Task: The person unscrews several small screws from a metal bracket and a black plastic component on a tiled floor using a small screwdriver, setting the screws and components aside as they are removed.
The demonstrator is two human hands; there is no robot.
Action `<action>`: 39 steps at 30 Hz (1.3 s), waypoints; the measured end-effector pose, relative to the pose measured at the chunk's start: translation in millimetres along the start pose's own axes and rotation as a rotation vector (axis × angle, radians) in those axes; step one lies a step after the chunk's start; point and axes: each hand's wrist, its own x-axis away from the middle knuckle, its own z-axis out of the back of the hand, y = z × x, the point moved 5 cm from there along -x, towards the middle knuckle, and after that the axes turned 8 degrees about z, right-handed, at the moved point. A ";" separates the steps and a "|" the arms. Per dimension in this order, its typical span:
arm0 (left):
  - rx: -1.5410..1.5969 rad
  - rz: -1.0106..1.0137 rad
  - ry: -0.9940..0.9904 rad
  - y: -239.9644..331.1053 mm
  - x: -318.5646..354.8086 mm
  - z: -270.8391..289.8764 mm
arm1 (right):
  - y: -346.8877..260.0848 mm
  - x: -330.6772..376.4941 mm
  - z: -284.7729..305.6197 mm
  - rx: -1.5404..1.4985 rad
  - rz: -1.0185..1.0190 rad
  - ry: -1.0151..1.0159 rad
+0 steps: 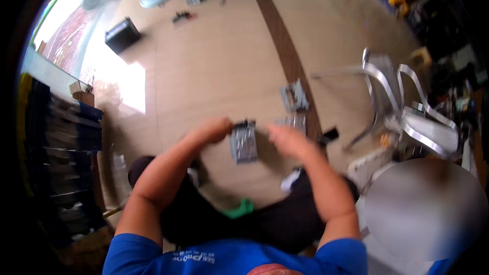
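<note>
A silver-grey, box-shaped block [244,145] with a black top edge stands on the floor between my legs. My left hand [219,128] is at its upper left corner, with the fingers curled closed. On the other side my right hand [288,140] is near its upper right corner, fingers drawn together and smeared by motion. Whatever either hand pinches is too blurred to make out. Beyond my right hand lie a flat grey piece [298,122], partly covered by it, and a grey metal part [294,97] with a brownish middle.
A metal chair [377,79] stands to the right, near a round blurred shape [425,209]. A black box [122,34] sits far left on the tiled floor. Dark blue shelving [71,147] lines the left side. A green thing [240,209] lies between my legs.
</note>
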 end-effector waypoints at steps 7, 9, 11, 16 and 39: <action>-0.021 0.004 0.005 28.9 32.8 30.1 | 93.3 -36.1 -49.3 0.011 -0.076 0.221; -0.039 -0.017 -0.021 34.5 29.8 25.1 | 141.2 -27.2 -79.2 -0.057 -0.264 0.135; -0.053 -0.020 -0.034 38.0 26.3 23.4 | 181.2 -14.4 -106.6 0.002 -0.425 0.095; -0.092 0.034 -0.066 37.8 29.3 26.0 | 241.4 -5.3 -155.5 -0.102 -0.800 0.401; -0.135 0.159 -0.235 31.8 3.7 3.3 | 271.2 -76.2 -274.5 -0.418 -0.760 0.587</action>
